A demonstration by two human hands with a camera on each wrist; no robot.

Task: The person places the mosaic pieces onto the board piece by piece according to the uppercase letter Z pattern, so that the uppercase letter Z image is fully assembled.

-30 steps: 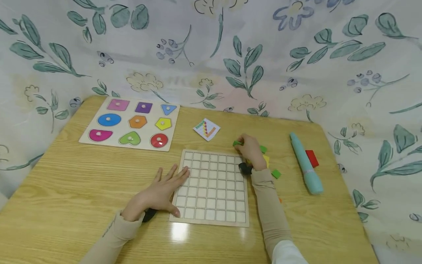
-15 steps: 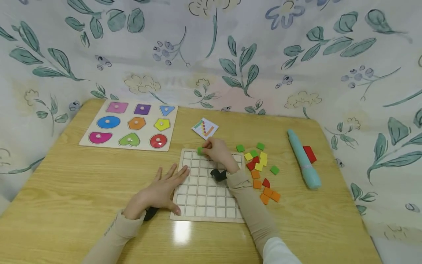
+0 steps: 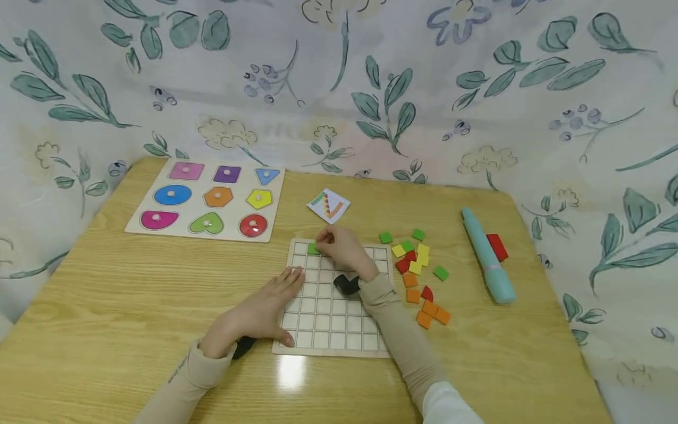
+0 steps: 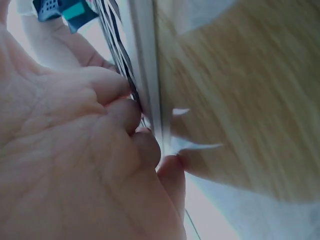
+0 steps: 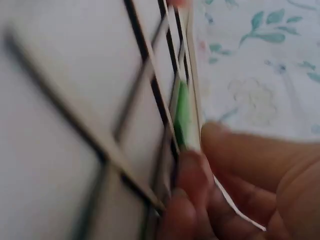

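On the table lies a wooden grid board [image 3: 323,306] with rows of square cells. My right hand [image 3: 344,250] is over its top row and pinches a green square tile [image 3: 313,248] by its right edge, the tile lying at the second cell from the left. The right wrist view shows this green tile [image 5: 183,117] at the fingertips, against the board's thin dividers. My left hand [image 3: 265,303] rests on the board's left edge, fingers extended on the frame and thumb at the lower left corner. The left wrist view shows the palm [image 4: 75,145] beside the board's edge.
Right of the board lie loose green [image 3: 418,235], yellow [image 3: 422,253], red [image 3: 426,292] and orange tiles [image 3: 430,308]. Farther right are a teal pouch [image 3: 489,259] and a red piece [image 3: 497,247]. A pattern card [image 3: 329,205] and a shape puzzle [image 3: 233,224] lie behind.
My right hand carries a green tile leftward from the loose pile to the board's top row, where it now lies flatter. The left hand stays on the board, its fingers closer together.
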